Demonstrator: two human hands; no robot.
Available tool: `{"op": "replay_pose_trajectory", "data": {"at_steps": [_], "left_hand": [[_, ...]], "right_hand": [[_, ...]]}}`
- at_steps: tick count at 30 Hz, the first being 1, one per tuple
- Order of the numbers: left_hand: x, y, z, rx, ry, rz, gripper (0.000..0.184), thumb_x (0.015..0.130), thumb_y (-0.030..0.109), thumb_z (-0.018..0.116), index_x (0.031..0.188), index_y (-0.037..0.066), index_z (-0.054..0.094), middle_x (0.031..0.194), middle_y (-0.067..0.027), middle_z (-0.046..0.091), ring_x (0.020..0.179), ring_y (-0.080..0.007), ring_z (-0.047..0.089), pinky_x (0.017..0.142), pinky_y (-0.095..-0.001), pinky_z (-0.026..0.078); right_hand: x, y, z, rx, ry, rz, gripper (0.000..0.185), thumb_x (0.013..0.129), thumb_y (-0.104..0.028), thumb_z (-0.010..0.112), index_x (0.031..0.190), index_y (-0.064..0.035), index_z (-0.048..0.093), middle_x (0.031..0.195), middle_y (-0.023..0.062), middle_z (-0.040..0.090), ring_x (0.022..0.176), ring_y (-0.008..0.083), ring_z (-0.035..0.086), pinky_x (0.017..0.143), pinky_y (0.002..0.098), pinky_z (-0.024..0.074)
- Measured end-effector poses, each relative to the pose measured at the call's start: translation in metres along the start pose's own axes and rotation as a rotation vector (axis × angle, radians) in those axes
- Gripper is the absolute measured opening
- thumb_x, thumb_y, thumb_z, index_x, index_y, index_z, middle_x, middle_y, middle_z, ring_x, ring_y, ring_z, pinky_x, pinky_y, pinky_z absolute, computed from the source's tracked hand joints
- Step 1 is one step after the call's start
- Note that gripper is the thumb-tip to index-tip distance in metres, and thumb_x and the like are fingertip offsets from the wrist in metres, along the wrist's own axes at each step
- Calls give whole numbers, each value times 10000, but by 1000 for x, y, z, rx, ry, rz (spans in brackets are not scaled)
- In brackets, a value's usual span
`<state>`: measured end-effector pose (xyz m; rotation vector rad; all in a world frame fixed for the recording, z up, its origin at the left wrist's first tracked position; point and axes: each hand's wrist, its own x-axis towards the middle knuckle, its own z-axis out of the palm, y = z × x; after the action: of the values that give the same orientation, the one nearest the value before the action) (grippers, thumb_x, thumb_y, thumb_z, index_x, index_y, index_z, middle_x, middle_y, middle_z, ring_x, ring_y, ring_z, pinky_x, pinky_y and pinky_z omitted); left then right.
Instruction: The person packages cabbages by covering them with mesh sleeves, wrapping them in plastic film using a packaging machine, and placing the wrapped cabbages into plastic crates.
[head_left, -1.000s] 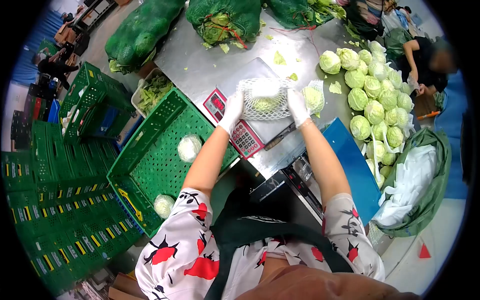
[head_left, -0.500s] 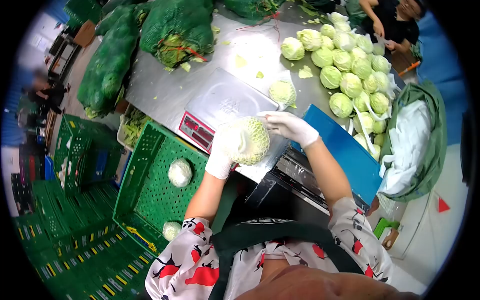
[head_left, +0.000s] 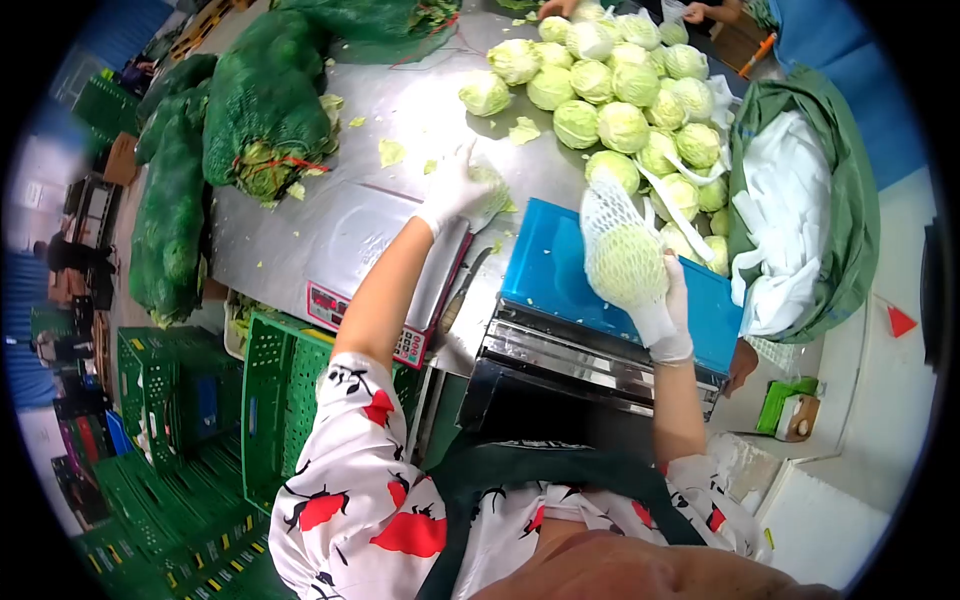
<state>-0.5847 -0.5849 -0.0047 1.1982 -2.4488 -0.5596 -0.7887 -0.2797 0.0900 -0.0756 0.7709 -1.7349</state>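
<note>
My gloved left hand (head_left: pixel 456 188) reaches past the scale's far right corner and grips a cabbage (head_left: pixel 490 196) on the metal table from its left side; some of its fingers are hidden. In my gloved right hand (head_left: pixel 673 318) is another cabbage (head_left: pixel 622 262) in a white foam net, tilted, with the loose net end pointing up and away. It hangs over a blue-topped machine (head_left: pixel 545 250). Left of that, the scale (head_left: pixel 375 250) with a red-edged display bears nothing, and a knife (head_left: pixel 462 292) lies beside it.
Bare cabbages (head_left: pixel 622 126) are heaped at the back right, beside a green bag (head_left: pixel 850 190) of white nets. Green mesh sacks (head_left: pixel 262 100) stand at the left. A green crate (head_left: pixel 262 400) sits below the scale. Another person's hand (head_left: pixel 556 8) shows at the far edge.
My hands have parted: the left moved from over the scale to the cabbage beyond it, the right moved over the blue machine with a netted cabbage. The view has turned to the right.
</note>
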Motion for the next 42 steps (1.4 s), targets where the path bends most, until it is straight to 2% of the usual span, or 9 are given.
{"op": "replay_pose_trajectory", "data": {"at_steps": [3, 9, 12, 14, 19, 23, 29, 35, 42], "left_hand": [[6, 10, 36, 378, -234, 88, 924, 690, 449, 790, 1416, 3, 432, 1402, -258, 475, 1241, -408, 522, 1074, -413, 410], [38, 1, 42, 144, -253, -277, 727, 723, 487, 778, 1191, -28, 566, 1187, -248, 626, 1027, -362, 662, 846, -467, 553], [52, -116, 81, -1109, -275, -536, 564, 901, 357, 679, 1233, -86, 573, 1100, -191, 681, 1023, -273, 680, 791, -420, 601], [42, -76, 53, -1740, -337, -573, 394, 995, 185, 536, 1284, -83, 533, 1181, -202, 648, 997, -301, 691, 852, -400, 602], [-47, 91, 9, -1276, -154, -195, 581, 860, 105, 698, 1369, -12, 443, 1228, -203, 612, 1072, -283, 656, 903, -404, 575], [-124, 198, 52, -1060, -172, 87, 956, 653, 203, 864, 1430, 3, 345, 1389, -169, 447, 1288, -283, 463, 1109, -398, 372], [-155, 208, 35, -174, -145, 228, 1090, 594, 399, 901, 1421, -24, 330, 1392, -216, 426, 1278, -398, 430, 1096, -458, 326], [-163, 184, 25, -507, -232, 226, 1135, 695, 358, 854, 1519, -40, 183, 1420, -287, 381, 1337, -420, 383, 1149, -451, 287], [-233, 122, -15, 89, 54, 116, 698, 817, 303, 760, 1387, 9, 483, 891, -79, 642, 897, -265, 568, 840, -408, 430]], "right_hand": [[-11, -18, -22, -129, 137, -137, 457, 969, -182, 485, 1393, -21, 436, 1268, 152, 582, 1159, 278, 600, 958, 383, 526], [-39, -37, -88, -331, 283, -271, 497, 912, -101, 558, 1376, 37, 452, 1274, 154, 571, 1132, 250, 595, 966, 371, 501], [-55, -41, -102, -370, 340, -395, 518, 882, -50, 585, 1376, 34, 452, 1282, 144, 565, 1136, 232, 587, 967, 357, 498], [-63, -39, -105, -458, 398, -481, 565, 857, -21, 614, 1389, 33, 430, 1286, 141, 558, 1141, 223, 577, 966, 351, 497], [-65, -18, -75, -579, 502, -549, 715, 818, 8, 690, 1436, 28, 330, 1305, 144, 514, 1183, 225, 529, 1020, 351, 448], [-70, 3, -77, -1231, 517, -708, 646, 888, -105, 686, 1420, 35, 347, 1344, 194, 444, 1230, 288, 474, 1062, 388, 387], [-73, -8, -93, -1424, 431, -819, 562, 940, -146, 619, 1403, 44, 364, 1370, 234, 435, 1264, 354, 439, 1079, 421, 350], [-78, -19, -100, -1352, 349, -755, 668, 943, -242, 650, 1450, 55, 332, 1430, 257, 408, 1327, 363, 406, 1134, 402, 298], [-162, -34, -139, -2015, 960, -934, 529, 897, -280, 697, 1296, 18, 519, 1273, 204, 548, 1247, 356, 478, 1056, 464, 357]]}}
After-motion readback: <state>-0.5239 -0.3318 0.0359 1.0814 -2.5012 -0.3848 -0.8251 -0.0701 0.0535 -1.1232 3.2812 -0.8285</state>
